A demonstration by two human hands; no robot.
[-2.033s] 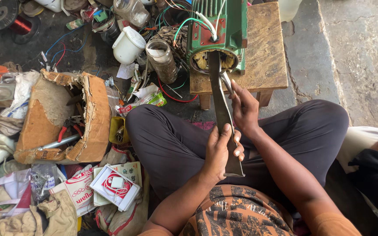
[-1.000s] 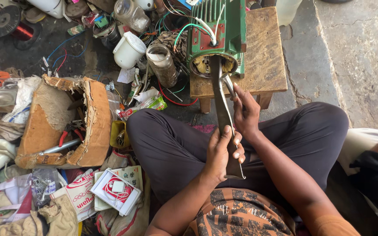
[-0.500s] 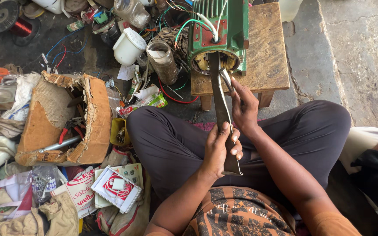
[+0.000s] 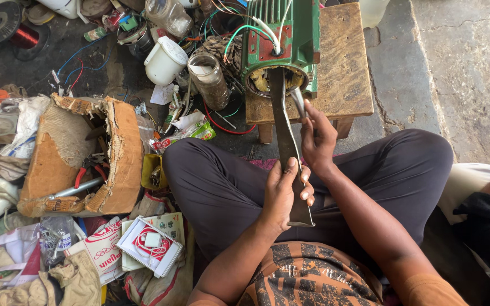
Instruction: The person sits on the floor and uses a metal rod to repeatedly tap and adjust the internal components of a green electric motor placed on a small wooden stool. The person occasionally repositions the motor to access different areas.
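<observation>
gripping the long flat metal bar (image 4: pixel 288 153) low down with my left hand (image 4: pixel 283 192), i pinch a thin metal tool (image 4: pixel 298 103) in my right hand (image 4: pixel 317 137). both tips sit in the green motor housing's (image 4: pixel 282 39) open end on the wooden tabletop (image 4: pixel 344 68); its windings look still in place.

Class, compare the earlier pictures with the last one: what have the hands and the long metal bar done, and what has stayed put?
Hardly anything moved. The left hand still grips the flat metal bar, its tip in the green motor; the right hand still holds the small tool beside it. Stool and clutter are unchanged.
</observation>
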